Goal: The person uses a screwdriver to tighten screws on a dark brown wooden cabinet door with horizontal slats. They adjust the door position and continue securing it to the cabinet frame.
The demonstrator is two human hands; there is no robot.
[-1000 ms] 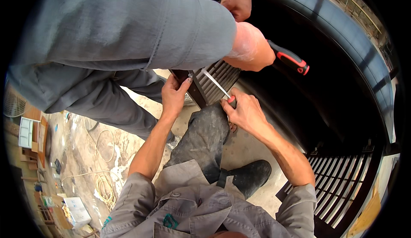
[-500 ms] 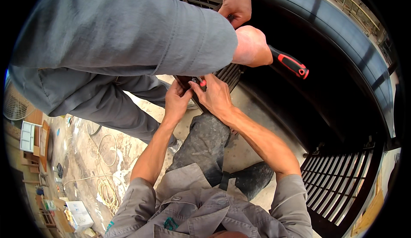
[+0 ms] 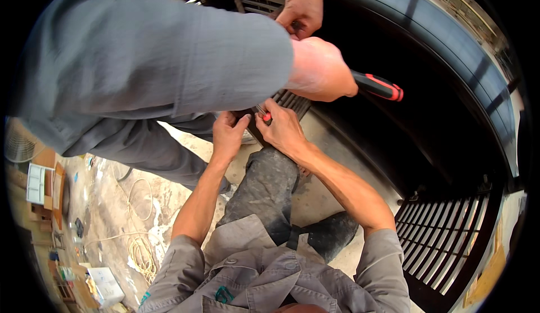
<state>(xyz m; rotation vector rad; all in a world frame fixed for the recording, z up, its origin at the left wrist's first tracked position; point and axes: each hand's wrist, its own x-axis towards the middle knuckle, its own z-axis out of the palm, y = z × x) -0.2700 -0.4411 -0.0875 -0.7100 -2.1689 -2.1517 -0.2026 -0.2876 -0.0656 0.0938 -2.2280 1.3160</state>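
Note:
In front of me my right hand (image 3: 284, 128) is closed around a small screwdriver-like tool (image 3: 266, 118); a red end and a thin metal shaft show between its fingers. My left hand (image 3: 226, 138), fingers curled and thumb bent in, is beside it at the edge of a dark slatted wooden panel (image 3: 292, 104). Whatever those fingers pinch is too small to make out. Just above, another person's hand (image 3: 323, 70) grips a tool with a black and red handle (image 3: 383, 87), while that person's other hand (image 3: 304, 8) works at the dark wood behind it.
The other person's grey sleeve (image 3: 225, 60) spans the view from the left, covering part of the panel. A large dark wooden frame (image 3: 439, 105) curves around the right side, with a slatted section (image 3: 441, 234) below. Coiled rope (image 3: 142, 257) and a white box (image 3: 106, 286) are on the floor.
The other person's arm and tool have shifted slightly left, and the sleeve is blurred. My left hand has drawn slightly down and away from the panel; my right hand keeps its grip.

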